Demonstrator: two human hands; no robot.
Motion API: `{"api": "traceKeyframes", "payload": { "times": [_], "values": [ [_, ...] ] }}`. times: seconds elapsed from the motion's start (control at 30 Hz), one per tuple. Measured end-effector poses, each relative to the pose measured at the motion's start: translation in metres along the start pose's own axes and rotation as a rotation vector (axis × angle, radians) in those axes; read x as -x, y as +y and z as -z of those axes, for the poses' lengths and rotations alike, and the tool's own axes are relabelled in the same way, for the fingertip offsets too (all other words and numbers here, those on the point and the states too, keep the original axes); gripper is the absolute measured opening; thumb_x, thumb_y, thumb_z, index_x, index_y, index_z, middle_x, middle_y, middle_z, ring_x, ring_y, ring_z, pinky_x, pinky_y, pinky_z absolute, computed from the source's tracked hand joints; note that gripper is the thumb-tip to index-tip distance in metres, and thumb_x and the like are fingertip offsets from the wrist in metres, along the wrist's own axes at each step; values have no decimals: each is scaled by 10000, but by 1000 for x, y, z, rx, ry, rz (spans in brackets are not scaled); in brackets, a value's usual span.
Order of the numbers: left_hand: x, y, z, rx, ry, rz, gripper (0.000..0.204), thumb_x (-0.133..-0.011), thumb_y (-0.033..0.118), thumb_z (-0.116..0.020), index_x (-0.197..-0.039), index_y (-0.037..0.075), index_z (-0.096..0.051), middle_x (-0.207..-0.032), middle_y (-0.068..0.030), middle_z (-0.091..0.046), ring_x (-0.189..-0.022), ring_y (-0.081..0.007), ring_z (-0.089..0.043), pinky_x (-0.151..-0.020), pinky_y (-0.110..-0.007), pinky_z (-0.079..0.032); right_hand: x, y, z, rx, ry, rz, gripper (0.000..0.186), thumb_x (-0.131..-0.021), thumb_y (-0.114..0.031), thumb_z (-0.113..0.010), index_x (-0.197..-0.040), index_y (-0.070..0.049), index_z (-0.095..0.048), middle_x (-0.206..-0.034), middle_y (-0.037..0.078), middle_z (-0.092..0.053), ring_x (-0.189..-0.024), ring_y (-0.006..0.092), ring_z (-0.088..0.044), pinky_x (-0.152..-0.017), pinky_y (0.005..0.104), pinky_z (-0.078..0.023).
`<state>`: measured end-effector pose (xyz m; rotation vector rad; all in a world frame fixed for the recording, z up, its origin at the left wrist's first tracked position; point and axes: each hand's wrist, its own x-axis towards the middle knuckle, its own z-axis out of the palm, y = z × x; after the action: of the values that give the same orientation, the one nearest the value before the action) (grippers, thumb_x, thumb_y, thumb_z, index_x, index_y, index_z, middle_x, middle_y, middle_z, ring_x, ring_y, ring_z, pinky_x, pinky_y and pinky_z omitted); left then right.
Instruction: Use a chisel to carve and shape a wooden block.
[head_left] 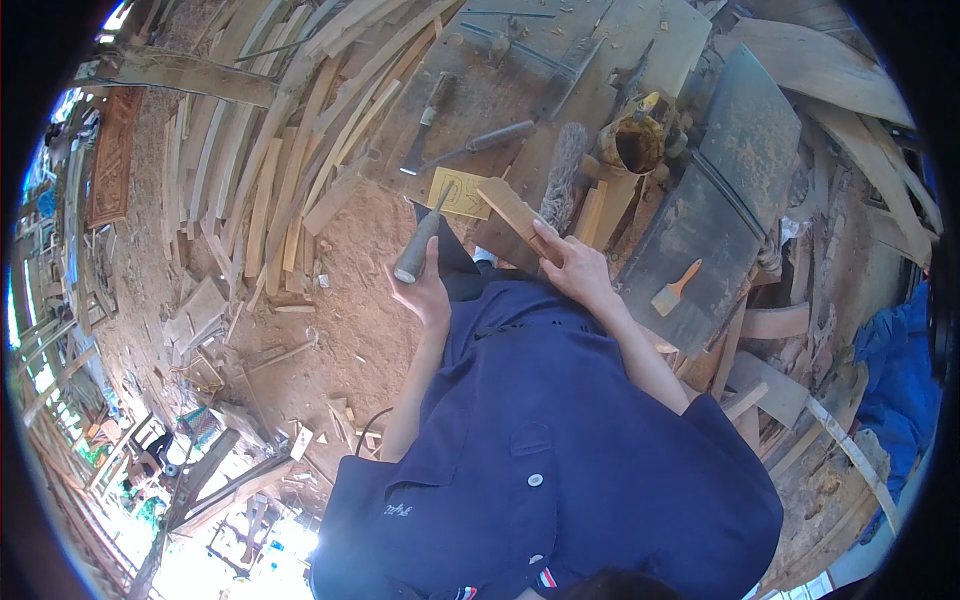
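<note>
My left hand [420, 285] grips the thick pale handle of a slim pointed tool [418, 245], its tip raised over a yellow sheet with a drawn figure [468, 203]. My right hand [570, 265] holds a narrow wooden piece [510, 210] angled toward the sheet's right side. On the workbench [420, 130] beyond are a chisel [423, 130] and another long-handled tool [492, 135]. A bundle of grey cord [565, 165] lies near my right hand, beside a stained bucket [633, 143].
A dark board [670, 245] at right carries a paintbrush [678, 287]. Stacked wooden strips [260, 160] line the left, above a dusty floor [340, 300] with scraps. A blue tarp [890, 380] hangs at far right. More planks [840, 70] lie at upper right.
</note>
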<state>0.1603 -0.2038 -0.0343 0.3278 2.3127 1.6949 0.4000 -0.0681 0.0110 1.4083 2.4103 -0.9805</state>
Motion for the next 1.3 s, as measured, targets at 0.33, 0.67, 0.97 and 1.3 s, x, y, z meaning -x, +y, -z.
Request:
{"api": "traceKeyframes", "payload": {
  "times": [0.33,0.67,0.97,1.3],
  "values": [
    [0,27,-10,-188,-25,-196,414,-906,198,-961,-1077,-3,-643,-1032,-135,-748,-956,-193,-729,-878,-361,-627,-3,-1,8,-1,0,11,726,-980,-381,-704,-1668,-445,-480,-1057,212,-736,-980,416,-768,-912,529,-624],
    [-34,72,-40,-363,-201,-293,345,-966,300,-880,-1118,61,-684,-1024,-120,-820,-915,-340,-816,-827,-447,-641,30,-129,143,-358,541,548,729,-886,-198,-831,-1585,-251,-631,-1096,185,-758,-871,350,-775,-756,437,-651],
    [-61,57,-70,-454,-303,-690,303,-906,186,-799,-1177,71,-728,-1015,-159,-761,-916,-406,-751,-760,-511,-602,21,-125,111,-38,307,447,723,-959,-223,-785,-1643,-294,-560,-895,144,-641,-752,349,-718,-674,473,-598],
    [-57,85,-80,-305,-297,-664,415,-823,148,-896,-1189,86,-711,-1013,-159,-761,-913,-417,-749,-745,-500,-591,15,-114,96,-145,292,342,733,-953,-204,-802,-1642,-274,-563,-1036,182,-722,-823,391,-744,-763,492,-622]
  ]
}}
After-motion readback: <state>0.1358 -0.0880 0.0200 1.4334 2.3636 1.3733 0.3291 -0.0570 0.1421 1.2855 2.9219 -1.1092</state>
